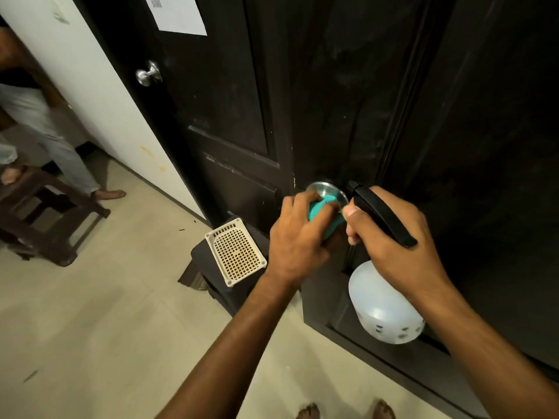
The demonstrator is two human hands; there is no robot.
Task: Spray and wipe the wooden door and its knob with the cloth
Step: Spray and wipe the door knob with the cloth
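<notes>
Gripping a teal cloth (322,219), my left hand (298,237) has its fingers curled over the wad and presses it against the door's knob, of which only the round metal plate (325,189) shows behind the cloth. My right hand (396,240) sits just beside it, fingers wrapped round the neck of a spray bottle (384,309), thumb near the black trigger head, the pale translucent body hanging below the wrist. Both hands work close against the dark wooden door (378,101), low on its left edge. Further left, a second dark door (217,101) carries a silver knob (148,74) and a white paper sheet (178,13). A cream perforated basket (236,252) rests on a dark stool beneath. On the tiled floor (106,297) stands a brown stool (48,219), with another person's legs (60,152) near it.
</notes>
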